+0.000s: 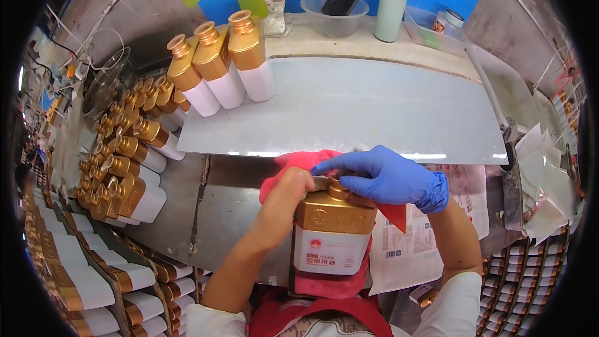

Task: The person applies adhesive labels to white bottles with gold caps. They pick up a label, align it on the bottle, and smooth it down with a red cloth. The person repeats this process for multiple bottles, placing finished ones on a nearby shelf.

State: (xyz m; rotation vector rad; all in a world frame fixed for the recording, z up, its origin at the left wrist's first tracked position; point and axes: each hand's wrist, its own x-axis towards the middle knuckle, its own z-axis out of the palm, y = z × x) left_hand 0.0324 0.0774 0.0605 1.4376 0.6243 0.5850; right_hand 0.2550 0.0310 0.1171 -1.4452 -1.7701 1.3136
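Both forearms come up from the lower edge and meet near the middle of the view. The left hand [284, 203] is bare, its forearm angling up and to the right; the fingers are curled inward in a closed grasp, with the knuckles turned up toward the camera. The right hand [384, 175] wears a blue glove that ends at the wrist, with bare forearm below it and a white sleeve at the elbow. Its gloved fingers [337, 163] stretch leftward, pinched together just beside the left hand's fingertips.
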